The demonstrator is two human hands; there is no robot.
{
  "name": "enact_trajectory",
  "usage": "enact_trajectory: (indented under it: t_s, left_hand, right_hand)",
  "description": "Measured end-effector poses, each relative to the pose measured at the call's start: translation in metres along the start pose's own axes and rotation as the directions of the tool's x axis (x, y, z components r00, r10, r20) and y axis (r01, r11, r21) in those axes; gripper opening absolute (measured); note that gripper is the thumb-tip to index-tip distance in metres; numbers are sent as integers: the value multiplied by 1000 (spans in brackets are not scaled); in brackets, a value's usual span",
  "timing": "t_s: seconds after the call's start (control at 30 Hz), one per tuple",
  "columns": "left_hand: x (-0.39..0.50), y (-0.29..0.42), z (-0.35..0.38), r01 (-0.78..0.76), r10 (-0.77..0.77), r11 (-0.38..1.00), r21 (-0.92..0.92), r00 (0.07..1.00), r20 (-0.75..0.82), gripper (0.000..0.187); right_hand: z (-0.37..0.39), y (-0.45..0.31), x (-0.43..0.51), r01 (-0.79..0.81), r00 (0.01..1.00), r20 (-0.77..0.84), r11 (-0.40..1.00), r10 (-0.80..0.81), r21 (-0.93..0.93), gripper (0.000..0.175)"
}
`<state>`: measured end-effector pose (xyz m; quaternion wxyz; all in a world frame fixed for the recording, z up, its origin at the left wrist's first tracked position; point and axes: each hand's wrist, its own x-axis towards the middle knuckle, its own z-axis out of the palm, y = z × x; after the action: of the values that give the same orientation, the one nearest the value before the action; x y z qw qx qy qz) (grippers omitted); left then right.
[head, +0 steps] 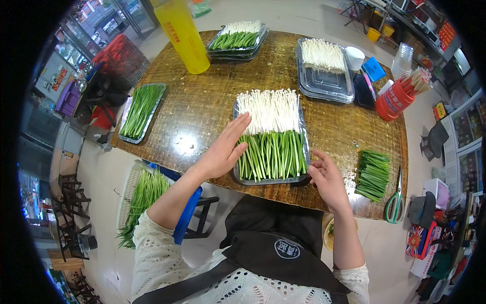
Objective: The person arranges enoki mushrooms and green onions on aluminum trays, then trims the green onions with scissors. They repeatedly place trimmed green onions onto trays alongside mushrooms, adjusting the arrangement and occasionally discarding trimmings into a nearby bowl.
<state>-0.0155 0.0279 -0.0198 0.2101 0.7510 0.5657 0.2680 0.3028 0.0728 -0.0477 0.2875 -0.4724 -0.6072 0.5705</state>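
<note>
Before me a clear plastic tray [272, 181] holds white enoki mushrooms [267, 110] in its far half and cut green chives [271, 155] in its near half, both laid side by side in rows. Over the tray's left side lies my left hand [226, 146], flat with its thumb apart. Its fingertips reach the line where mushrooms and chives meet; whether they press on them I cannot tell. At the tray's near right corner is my right hand [327, 178], fingers loosely bent, thumb close to the rim. Nothing shows in either hand.
Trimmed chives [373, 174] and green-handled scissors [395, 205] lie right. Stacked trays [330, 85], a red skewer holder [395, 99], a yellow roll [182, 38], another filled stack [237, 41] and a chive tray [143, 112] stand around. Below left, a basket [129, 190] holds chives.
</note>
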Motion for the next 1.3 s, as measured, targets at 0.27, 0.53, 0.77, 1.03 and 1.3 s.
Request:
enact_trajectory:
  t_s: [0.27,0.53,0.77,1.03,1.3]
  left_hand:
    - [-1,6,11,-15,6,997,80,994,105,74]
    - [-21,17,13,-141,100,958,251,980,171,102]
    - [-23,8,23,-127,83,956,266,982,171,98]
    - [-16,11,10,-209,115,912,353,957,267,96]
    - [8,14,25,-423,243,831,362,860,449,82]
  right_hand:
    - [5,2,4,6,1000,-1,1000,-6,18,51]
    - [5,3,4,12,1000,-4,999,-12,36,52]
    - [8,-2,5,-33,999,5,999,33,33,51]
    - [6,-1,7,-30,999,24,999,30,26,52]
    - [6,-3,14,-86,995,56,996,85,31,51]
